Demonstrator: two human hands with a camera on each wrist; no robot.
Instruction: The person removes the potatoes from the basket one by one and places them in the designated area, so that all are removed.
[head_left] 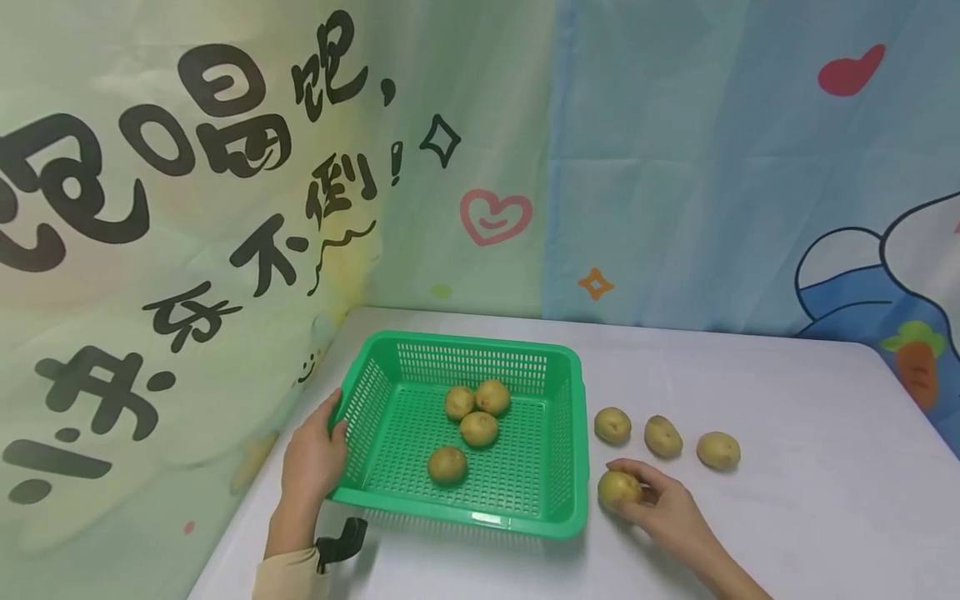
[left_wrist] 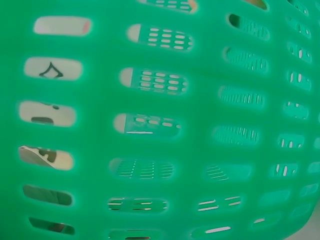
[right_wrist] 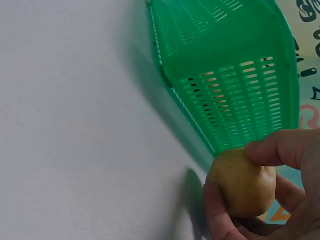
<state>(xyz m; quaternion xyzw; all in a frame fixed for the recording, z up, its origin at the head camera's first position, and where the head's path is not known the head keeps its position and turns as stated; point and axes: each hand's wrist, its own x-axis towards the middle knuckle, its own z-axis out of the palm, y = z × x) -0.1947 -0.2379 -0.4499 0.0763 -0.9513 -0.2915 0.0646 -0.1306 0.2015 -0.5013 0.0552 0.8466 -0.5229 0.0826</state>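
A green plastic basket with slotted walls stands on the white table, several potatoes lying on its floor. At its left end my left hand grips the rim; the left wrist view is filled by the slotted basket wall, and that hand is out of sight there. Just outside the basket's right side, my right hand holds a potato between thumb and fingers. In the right wrist view this potato overlaps the lower corner of the basket, and its shadow falls on the table beside it.
Three loose potatoes, a left one, a middle one and a right one, lie in a row beyond my right hand. A printed cloth backdrop rises along the table's back and left edges. A black strap hangs at my left wrist.
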